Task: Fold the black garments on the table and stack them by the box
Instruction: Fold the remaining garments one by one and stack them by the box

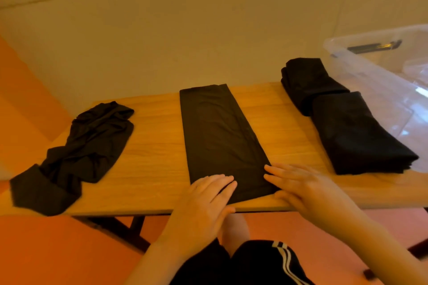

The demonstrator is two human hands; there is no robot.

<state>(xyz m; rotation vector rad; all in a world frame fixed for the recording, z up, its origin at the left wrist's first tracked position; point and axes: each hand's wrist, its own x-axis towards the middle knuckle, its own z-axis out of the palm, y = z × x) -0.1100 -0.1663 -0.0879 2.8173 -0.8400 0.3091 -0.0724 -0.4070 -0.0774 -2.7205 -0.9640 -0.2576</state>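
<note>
Nearest the camera are the person's black shorts with 2 white side stripes, cut off by the bottom edge. Above them, the left hand lies flat on the near left corner of the long black folded garment, fingers straight and close together, the thumb over the counter edge. The right hand rests at the garment's near right corner, fingers straight and slightly spread, touching the cloth; its forearm runs out of frame.

The garment is a narrow strip in the middle of the wooden counter, its long axis running from the near edge to the far edge.

To the left lies a crumpled black garment, partly hanging over the counter's edge. To the right, 2 stacks of folded black garments sit just beside the clear plastic box, which is cut off at the right; a dark item inside is hard to make out.
</note>
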